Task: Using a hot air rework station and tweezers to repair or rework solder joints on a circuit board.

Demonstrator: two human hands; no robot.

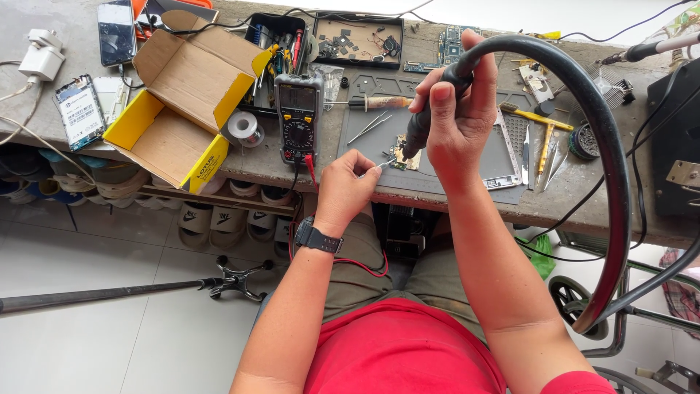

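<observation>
Circuit board, small and gold, lies on the grey mat at the near edge of the bench, right under both hands. The left hand pinches thin tweezers, tip touching the board. It should stay very still, I think. The right hand grips a black hot-air wand upright, nozzle just above the board. Its thick black hose loops wide to the right and could tug. On the left sit an open yellow box, a solder roll and a meter, whose red lead hangs near the left hand.
</observation>
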